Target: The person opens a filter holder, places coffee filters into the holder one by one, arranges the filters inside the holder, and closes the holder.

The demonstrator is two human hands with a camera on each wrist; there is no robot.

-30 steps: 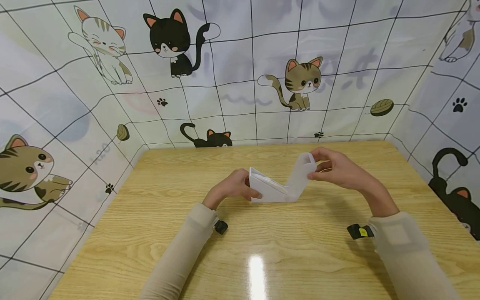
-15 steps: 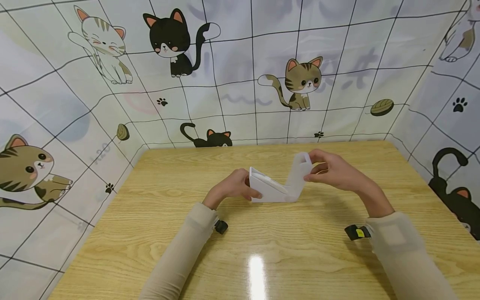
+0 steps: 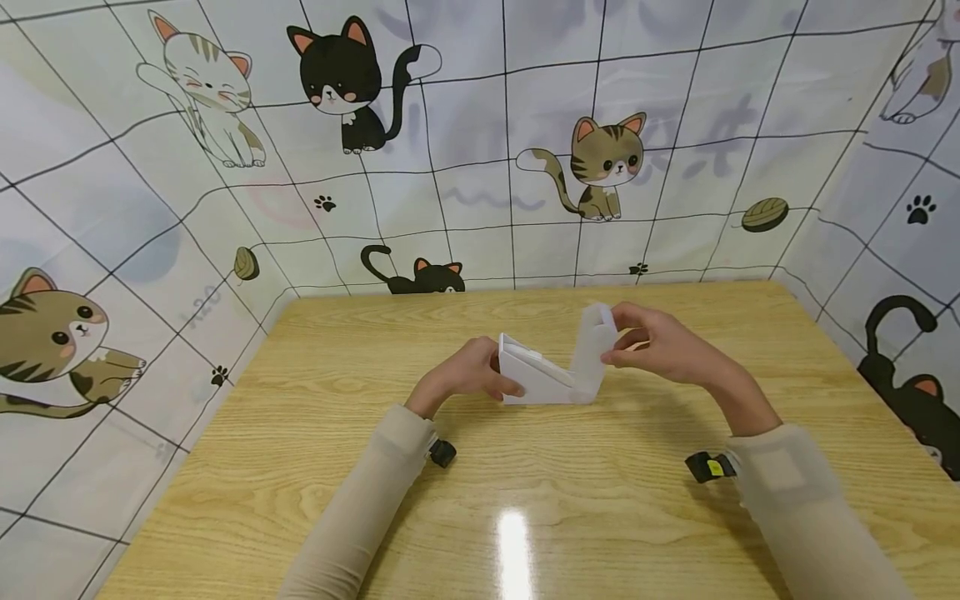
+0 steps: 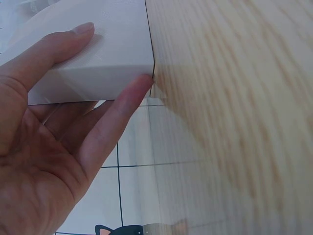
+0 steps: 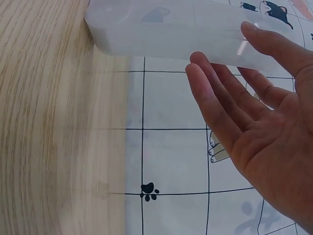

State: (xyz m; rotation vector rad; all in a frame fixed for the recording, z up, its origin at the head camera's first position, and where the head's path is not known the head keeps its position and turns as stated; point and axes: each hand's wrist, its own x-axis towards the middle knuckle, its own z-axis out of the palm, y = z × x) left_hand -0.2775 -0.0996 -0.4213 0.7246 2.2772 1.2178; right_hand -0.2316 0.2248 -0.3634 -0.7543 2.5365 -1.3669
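Observation:
A white box (image 3: pixel 536 379) with a slanted open top stands on the table. Joined to its right end is a translucent lid (image 3: pixel 588 354), which is swung up and stands nearly upright. My left hand (image 3: pixel 480 368) grips the box's left end; in the left wrist view the thumb lies on one white face and the other fingers lie along the end and behind it. My right hand (image 3: pixel 652 343) holds the lid's upper part from the right. The right wrist view has the thumb on the near side of the lid and the fingers at its edge. Something pale and flat lies in the box's slanted opening.
The light wood table (image 3: pixel 420 500) carries the box near its middle. Behind it and at both sides hangs a white gridded cloth (image 3: pixel 465 125) with printed cats. Black wrist cameras sit by both cuffs.
My right hand has moved slightly left, tilting the lid from leaning right to nearly upright. The left hand and the box have stayed in place.

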